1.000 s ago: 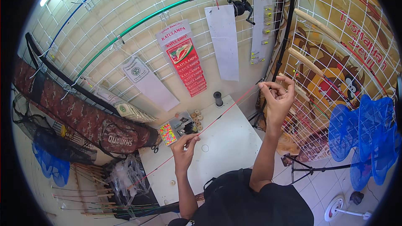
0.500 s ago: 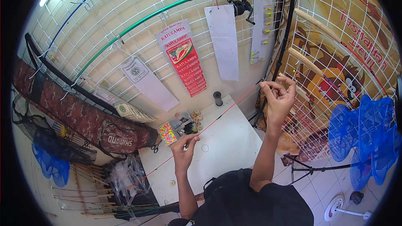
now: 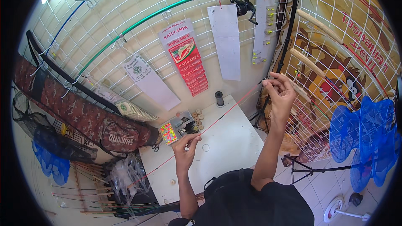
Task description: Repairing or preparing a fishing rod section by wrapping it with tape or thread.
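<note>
A thin red fishing rod [image 3: 234, 106] with dark bands slants over the white table [image 3: 238, 138], from the lower left up to the right. My left hand [image 3: 184, 152] pinches its shaft around the middle, thumb against fingers. Higher up, my right hand [image 3: 279, 95] has thumb and forefinger closed on the thin end, the other fingers curled loosely. Beyond my left hand lie a box of bright coloured beads [image 3: 168, 133], an open case of small parts [image 3: 185, 125] and several wooden discs [image 3: 199, 117]. A dark spool [image 3: 219, 98] stands near the back edge.
Scissors [image 3: 155, 147] lie at the table's left edge, near a crumpled plastic bag [image 3: 127, 173]. A green rod with a reel [image 3: 167, 8] hangs on the wall grid. Blue nets [image 3: 368, 129] hang right; a camouflage rod bag [image 3: 83, 109] is at left.
My right hand has shifted slightly to the right, its fingers curling in a little more. My left hand keeps its pinch on the rod, and the whole view has moved slightly.
</note>
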{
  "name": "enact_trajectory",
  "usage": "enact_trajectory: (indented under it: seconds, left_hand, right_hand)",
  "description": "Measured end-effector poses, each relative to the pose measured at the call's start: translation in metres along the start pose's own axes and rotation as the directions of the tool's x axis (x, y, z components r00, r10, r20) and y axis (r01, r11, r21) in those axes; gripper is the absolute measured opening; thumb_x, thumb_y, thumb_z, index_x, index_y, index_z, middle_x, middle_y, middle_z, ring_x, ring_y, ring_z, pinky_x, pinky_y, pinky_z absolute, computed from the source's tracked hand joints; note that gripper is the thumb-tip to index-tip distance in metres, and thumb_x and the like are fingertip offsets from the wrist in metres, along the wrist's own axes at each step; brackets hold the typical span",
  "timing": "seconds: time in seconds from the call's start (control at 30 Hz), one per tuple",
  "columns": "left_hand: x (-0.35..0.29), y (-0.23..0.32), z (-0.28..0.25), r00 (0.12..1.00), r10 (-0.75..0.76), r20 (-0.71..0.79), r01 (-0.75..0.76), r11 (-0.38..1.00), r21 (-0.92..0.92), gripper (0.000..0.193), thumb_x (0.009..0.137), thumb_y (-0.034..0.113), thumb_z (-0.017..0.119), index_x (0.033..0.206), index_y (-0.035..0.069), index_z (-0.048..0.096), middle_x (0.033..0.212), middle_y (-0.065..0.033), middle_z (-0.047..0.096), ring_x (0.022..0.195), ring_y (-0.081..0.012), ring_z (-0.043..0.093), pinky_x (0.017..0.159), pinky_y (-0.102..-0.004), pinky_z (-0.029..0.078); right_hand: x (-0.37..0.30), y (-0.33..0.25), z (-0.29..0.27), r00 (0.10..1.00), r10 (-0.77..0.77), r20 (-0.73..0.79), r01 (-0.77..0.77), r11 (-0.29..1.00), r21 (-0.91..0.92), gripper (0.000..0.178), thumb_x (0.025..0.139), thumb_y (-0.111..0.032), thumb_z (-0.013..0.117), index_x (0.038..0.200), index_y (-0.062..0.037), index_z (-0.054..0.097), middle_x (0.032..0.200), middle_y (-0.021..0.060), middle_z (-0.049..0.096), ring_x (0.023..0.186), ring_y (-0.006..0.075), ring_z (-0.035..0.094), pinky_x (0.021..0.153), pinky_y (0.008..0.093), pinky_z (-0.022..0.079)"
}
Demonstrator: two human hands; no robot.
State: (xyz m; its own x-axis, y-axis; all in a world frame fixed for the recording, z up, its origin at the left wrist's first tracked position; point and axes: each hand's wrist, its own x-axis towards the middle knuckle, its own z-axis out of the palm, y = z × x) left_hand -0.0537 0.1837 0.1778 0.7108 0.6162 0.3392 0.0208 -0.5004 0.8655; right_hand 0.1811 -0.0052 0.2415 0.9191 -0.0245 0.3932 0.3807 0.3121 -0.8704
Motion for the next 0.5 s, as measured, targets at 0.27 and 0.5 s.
enact_trajectory:
  seconds: [0.27, 0.5]
  left_hand:
    - [-0.003, 0.002, 0.000, 1.000, -0.017, 0.018, 0.016, 1.000, 0.020, 0.007, 0.087, 0.006, 0.071, 0.092, 0.002, 0.074, 0.075, -0.0034, 0.070, 0.058, -0.0078, 0.051, 0.054, -0.0240, 0.039]
    - [-0.006, -0.001, 0.001, 0.999, 0.037, 0.013, -0.037, 0.999, 0.005, 0.008, 0.087, 0.007, 0.070, 0.093, 0.002, 0.073, 0.075, -0.0041, 0.070, 0.059, -0.0086, 0.053, 0.055, -0.0246, 0.040]
  right_hand:
    - [0.009, 0.011, -0.011, 0.943, 0.220, 0.251, -0.281, 0.929, 0.241, 0.028, 0.085, -0.006, 0.074, 0.112, -0.0006, 0.069, 0.082, -0.0034, 0.063, 0.069, 0.0028, 0.049, 0.061, 0.0182, 0.036]
    - [0.016, 0.017, -0.017, 0.879, 0.246, 0.408, -0.393, 0.860, 0.327, 0.028, 0.087, -0.008, 0.073, 0.113, 0.0005, 0.069, 0.075, -0.0051, 0.054, 0.066, 0.0042, 0.044, 0.059, 0.0196, 0.036]
